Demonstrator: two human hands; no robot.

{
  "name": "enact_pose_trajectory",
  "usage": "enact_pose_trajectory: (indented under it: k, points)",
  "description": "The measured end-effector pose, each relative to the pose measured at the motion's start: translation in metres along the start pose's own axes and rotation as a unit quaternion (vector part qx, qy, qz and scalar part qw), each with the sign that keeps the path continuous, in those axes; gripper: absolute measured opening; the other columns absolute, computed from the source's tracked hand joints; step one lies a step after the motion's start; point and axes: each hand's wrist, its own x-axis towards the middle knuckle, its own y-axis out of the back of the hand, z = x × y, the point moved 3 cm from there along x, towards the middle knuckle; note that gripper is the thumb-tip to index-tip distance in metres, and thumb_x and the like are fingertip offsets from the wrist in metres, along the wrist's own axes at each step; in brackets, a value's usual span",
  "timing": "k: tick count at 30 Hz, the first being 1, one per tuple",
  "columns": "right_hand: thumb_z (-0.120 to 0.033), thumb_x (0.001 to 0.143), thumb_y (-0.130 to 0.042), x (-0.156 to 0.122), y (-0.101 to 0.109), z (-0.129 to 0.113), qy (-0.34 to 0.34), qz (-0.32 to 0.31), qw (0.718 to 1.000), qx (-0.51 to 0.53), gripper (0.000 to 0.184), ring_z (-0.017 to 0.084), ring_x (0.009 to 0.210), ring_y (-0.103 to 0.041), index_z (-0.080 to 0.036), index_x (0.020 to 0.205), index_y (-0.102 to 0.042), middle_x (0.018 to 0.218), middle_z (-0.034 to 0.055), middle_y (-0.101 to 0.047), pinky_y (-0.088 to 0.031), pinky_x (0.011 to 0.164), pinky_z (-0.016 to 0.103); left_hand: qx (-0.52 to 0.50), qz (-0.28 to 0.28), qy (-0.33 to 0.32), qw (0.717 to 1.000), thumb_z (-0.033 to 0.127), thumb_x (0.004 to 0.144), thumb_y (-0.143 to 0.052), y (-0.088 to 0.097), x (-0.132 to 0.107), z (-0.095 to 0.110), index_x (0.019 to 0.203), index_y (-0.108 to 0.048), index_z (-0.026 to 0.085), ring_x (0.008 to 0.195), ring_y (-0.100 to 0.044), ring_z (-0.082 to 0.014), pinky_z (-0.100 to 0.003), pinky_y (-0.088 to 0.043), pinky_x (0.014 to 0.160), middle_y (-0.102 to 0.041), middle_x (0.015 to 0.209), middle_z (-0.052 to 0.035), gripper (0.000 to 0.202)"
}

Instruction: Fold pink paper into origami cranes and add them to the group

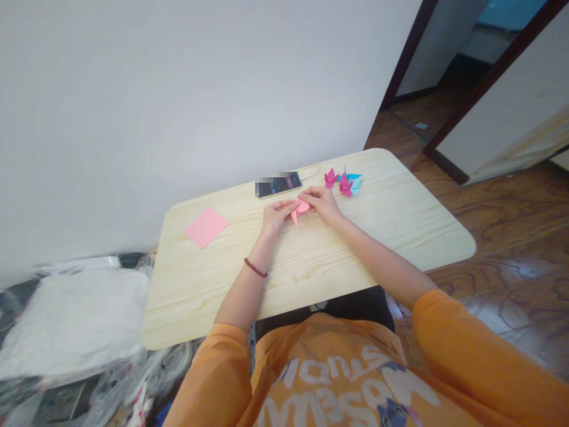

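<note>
My left hand (pixel 276 216) and my right hand (pixel 323 203) meet over the middle of a light wooden table (pixel 364 237). Both pinch a small pink folded paper piece (pixel 300 209), whose point hangs down toward the table. The fingers of each hand are closed on the paper's edges. A dark red band circles my left wrist. Just beyond my right hand lie finished folded paper figures, two magenta (pixel 338 181) and one light blue (pixel 356 181).
A flat pink paper square (pixel 206 227) lies at the table's left. A dark phone (pixel 278 184) with a white cable rests at the far edge by the white wall. White bags and clutter sit left of the table. Wooden floor and a doorway are to the right.
</note>
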Motion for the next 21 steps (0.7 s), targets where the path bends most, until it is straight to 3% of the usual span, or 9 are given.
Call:
enact_pose_trajectory:
  k: [9, 21]
  points:
    - [-0.040, 0.056, -0.076, -0.0005, 0.0010, 0.0010, -0.027, 0.003, 0.999, 0.017, 0.029, 0.007, 0.048, -0.044, -0.018, 0.067, -0.062, 0.057, -0.0030, -0.054, -0.030, 0.042, 0.020, 0.008, 0.001, 0.010, 1.000, 0.032, 0.050, -0.087, -0.0023, -0.0026, 0.0028, 0.069, -0.072, 0.014, 0.063, -0.064, -0.0136, -0.029, -0.051, 0.069, -0.071, 0.070, -0.0046, 0.031]
    - [-0.034, 0.054, -0.073, -0.0011, 0.0000, -0.0015, -0.027, 0.020, 0.999, 0.030, 0.021, 0.010, 0.053, -0.050, -0.018, 0.063, -0.062, 0.058, -0.0019, -0.059, -0.040, 0.046, 0.022, 0.005, -0.013, 0.009, 1.000, 0.031, 0.045, -0.089, -0.0037, -0.0033, 0.0027, 0.068, -0.072, 0.014, 0.062, -0.063, -0.0132, -0.031, -0.051, 0.074, -0.071, 0.068, -0.0038, 0.033]
